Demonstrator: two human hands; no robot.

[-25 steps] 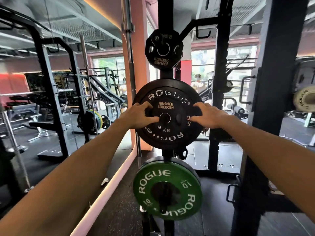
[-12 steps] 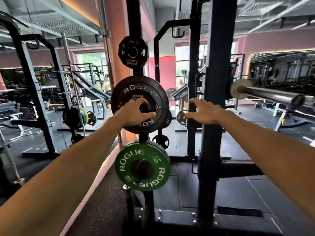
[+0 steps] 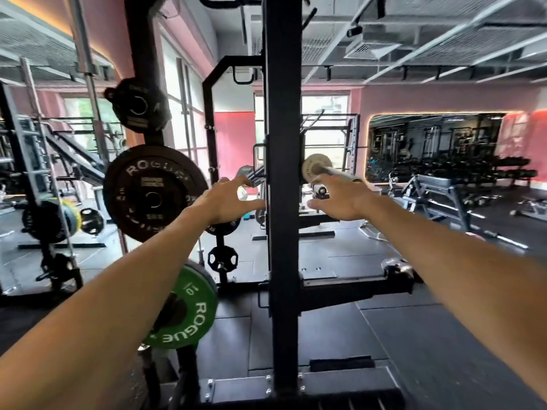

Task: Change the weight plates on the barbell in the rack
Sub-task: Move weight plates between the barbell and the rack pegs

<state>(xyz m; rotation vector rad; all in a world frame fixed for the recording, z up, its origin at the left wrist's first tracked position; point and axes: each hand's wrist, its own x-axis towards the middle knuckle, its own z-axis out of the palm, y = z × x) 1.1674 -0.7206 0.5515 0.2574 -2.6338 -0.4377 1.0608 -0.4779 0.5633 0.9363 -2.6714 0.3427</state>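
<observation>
Head view: left hand (image 3: 228, 202) and right hand (image 3: 340, 199) reach empty with fingers spread either side of the upright (image 3: 282, 173), barbell (image 3: 319, 170) seemingly just beyond the right, black plate (image 3: 154, 193) left of the left.

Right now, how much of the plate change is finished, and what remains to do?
Apparently done: the black Rogue plate hangs on its storage peg, above the green 10 plate, and neither hand touches it. In hand: nothing; the left hand and right hand are open, either side of the rack upright. Left: the barbell sleeve looks bare, so a replacement plate probably still needs loading.
</observation>
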